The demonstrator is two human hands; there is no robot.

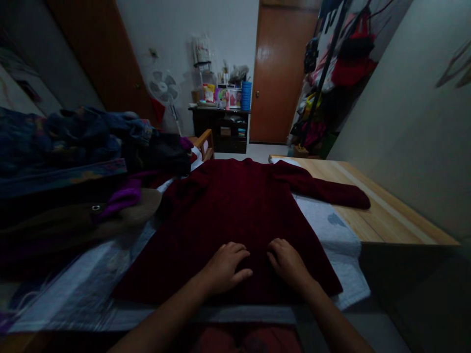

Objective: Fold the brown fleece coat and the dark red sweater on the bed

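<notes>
A dark maroon long-sleeved garment (243,211) lies spread out, its hem towards me and its collar at the far end. Its right-hand sleeve stretches out over a wooden board, while the left-hand sleeve lies close by the clothes pile. My left hand (228,267) rests on the lower middle of the cloth, fingers slightly bent and thumb apart. A short way to its right, my right hand (289,262) touches the same cloth, fingers loosely curved, thumb apart. Neither hand grips any fabric that I can see.
A pale blue cloth (84,289) covers the surface under the garment. Heaped clothes (73,147) crowd the left side. At right is a wooden board (386,215) beside a pale panel. Farther back stand a fan (164,88), a dark cabinet (221,128), a wooden chair (206,144) and hanging bags (353,59).
</notes>
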